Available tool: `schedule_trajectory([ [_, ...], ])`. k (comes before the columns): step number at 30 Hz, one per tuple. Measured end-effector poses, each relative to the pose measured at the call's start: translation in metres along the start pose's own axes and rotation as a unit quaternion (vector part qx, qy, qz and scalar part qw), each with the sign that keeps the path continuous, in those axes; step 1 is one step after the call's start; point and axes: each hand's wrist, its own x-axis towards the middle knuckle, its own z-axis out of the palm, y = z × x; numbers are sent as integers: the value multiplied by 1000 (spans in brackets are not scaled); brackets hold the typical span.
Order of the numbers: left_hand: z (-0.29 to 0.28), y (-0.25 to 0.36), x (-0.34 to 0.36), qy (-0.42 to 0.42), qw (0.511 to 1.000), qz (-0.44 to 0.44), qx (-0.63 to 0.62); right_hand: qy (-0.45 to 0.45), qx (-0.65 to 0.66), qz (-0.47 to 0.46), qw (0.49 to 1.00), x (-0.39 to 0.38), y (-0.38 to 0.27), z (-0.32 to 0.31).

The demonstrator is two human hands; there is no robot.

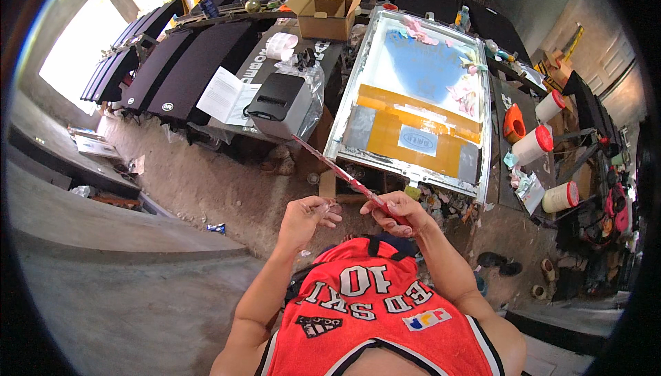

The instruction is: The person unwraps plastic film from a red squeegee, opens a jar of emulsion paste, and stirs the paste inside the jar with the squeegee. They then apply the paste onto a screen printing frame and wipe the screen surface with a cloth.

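My right hand [396, 212] is closed around the thicker red end of a long, thin stick-like tool [337, 171], smeared red and whitish. It slants up and left, its tip near a black-and-grey box-shaped machine [284, 100]. Beside it, my left hand [306, 221] is closed in a pinch, apart from the tool; a small brownish bit shows at its fingertips, too small to name. In front of my hands lies a white-edged screen-printing frame [329, 149]. Brown tape [385, 104] and grey tape cover its near part, around a small pale window with a printed oval.
An open cardboard box [327, 21], white papers [227, 97] and black cloth-covered boards [213, 59] lie beyond and left. White tubs with red lids [533, 145] and an orange tape dispenser [513, 124] stand on the right. Scraps litter the floor below the frame.
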Motion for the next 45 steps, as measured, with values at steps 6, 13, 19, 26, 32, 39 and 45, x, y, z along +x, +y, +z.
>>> schedule_trajectory([
  [6,9,11,6,-15,1000,-18,17,10,21,-26,999,-12,5,-5],
  [13,45,0,24,-99,919,-7,382,17,70,-60,996,-56,7,-21],
  [19,98,-30,51,-238,900,121,343,91,109,-118,983,-110,3,-29],
  [26,211,-66,90,-399,797,211,402,171,67,-216,959,-219,-10,-46],
  [32,340,-116,132,-476,738,268,396,308,9,-297,904,-339,-14,-67],
  [39,488,-199,241,-336,780,331,412,344,21,-342,874,-441,-4,-93],
  [45,537,-222,288,-229,728,337,551,357,34,-329,874,-480,2,-109],
])
